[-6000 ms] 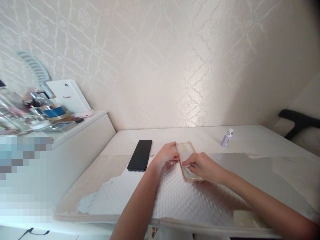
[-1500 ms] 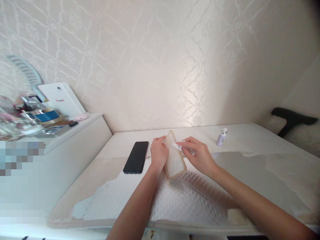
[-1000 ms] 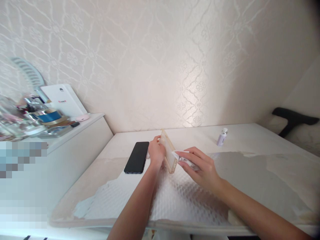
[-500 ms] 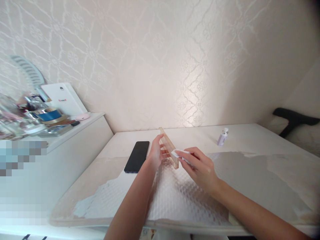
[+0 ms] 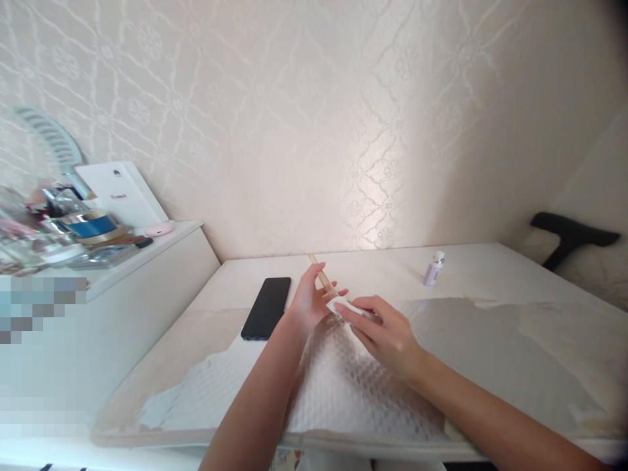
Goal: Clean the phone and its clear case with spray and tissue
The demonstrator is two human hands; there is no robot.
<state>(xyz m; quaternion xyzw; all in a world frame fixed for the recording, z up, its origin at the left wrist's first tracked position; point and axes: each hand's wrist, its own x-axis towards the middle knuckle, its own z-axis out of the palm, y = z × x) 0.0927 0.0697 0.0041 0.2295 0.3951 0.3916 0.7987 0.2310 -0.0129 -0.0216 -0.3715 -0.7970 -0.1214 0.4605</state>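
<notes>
My left hand (image 5: 308, 302) holds a clear phone case with a gold rim (image 5: 320, 275) up on edge above the table, so only its thin side shows. My right hand (image 5: 383, 334) pinches a small white wipe (image 5: 341, 305) and presses it against the case's near end. A black phone (image 5: 266, 306) lies flat on the table just left of my left hand.
A small lilac bottle with a white cap (image 5: 433, 269) stands at the back right of the white table (image 5: 490, 275). A textured plastic sheet (image 5: 353, 386) covers the near part. A cluttered white shelf (image 5: 122, 258) is at left; a black chair arm (image 5: 569, 232) at right.
The case went from lying flat under both hands to standing on edge in my left hand. My right hand has slid the wipe along it toward the near end.
</notes>
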